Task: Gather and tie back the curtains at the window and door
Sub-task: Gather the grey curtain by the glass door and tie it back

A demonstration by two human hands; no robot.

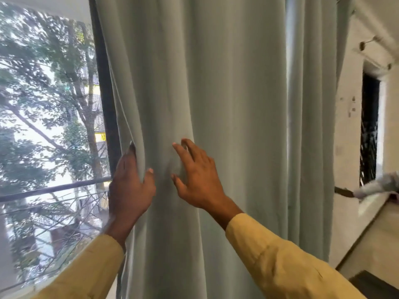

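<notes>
The pale grey-green curtain (pixel 216 104) hangs in folds; left hand (pixel 129 188) grips its nine-o'clock edge, right hand (pixel 198 180) rests spread wide on it.

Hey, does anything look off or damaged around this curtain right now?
Nothing stands out. The curtain hangs in straight folds, untorn; the left hand grips its edge and the right hand lies open on it.

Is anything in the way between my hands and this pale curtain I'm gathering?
Nothing visible. The left hand already grips the curtain at its left edge, thumb in front and fingers wrapped behind the fabric. The right hand lies open against the folds beside it.
</notes>
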